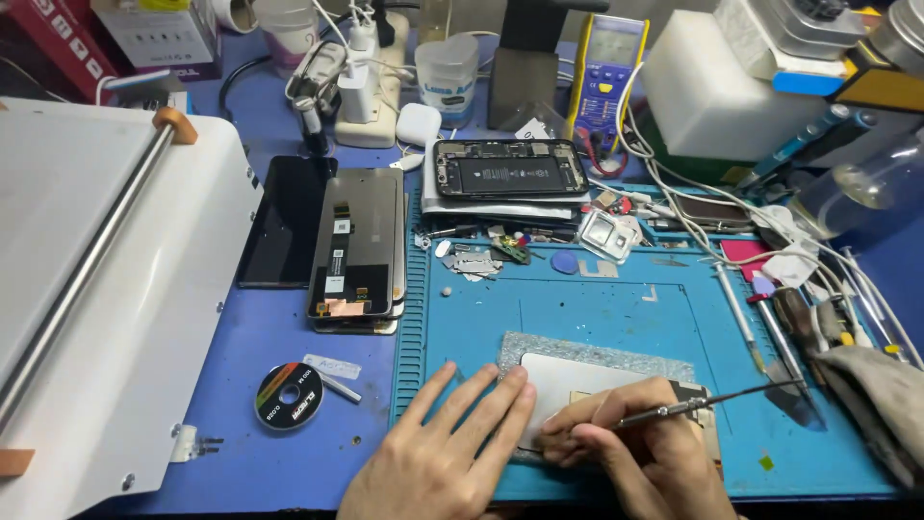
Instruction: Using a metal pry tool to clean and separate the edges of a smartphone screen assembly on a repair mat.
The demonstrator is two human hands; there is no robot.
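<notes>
Grip status: my right hand (640, 448) was closed pen-style around a slim metal screwdriver (707, 403), its tip hidden under my fingers at the near edge of the phone housing (577, 380). My left hand (448, 448) lay open and flat, fingertips pressing that housing's left edge. The housing rested back-up on a speckled grey pad (597, 347) on the blue work mat (577, 299), near the counter's front edge. I judged it thin, light, rigid and smooth, so apt to slide; I held it by the rim and flat back. A stack of display panels (356, 250) and an opened phone (508, 169) lay beyond.
</notes>
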